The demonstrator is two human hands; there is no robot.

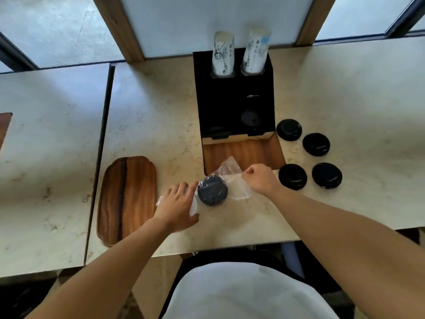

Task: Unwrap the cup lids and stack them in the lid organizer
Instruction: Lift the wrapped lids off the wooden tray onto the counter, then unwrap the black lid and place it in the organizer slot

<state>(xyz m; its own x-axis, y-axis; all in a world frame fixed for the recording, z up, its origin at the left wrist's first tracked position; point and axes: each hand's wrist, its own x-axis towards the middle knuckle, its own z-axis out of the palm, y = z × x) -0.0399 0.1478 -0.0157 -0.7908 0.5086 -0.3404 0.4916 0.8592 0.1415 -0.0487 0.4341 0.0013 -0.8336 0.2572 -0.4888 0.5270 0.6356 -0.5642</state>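
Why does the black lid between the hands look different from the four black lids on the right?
The lid between the hands sits inside a clear plastic wrap; the four loose lids are bare. The right hand pinches the wrap and the left hand holds its other end, while nobody touches the four. Those four look shiny; the wrapped one looks duller. All are round, black and lie on the counter.

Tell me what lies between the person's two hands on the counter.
In the head view, a black lid stack in a clear plastic wrapper lies between the left hand and right hand, which pinches the wrapper.
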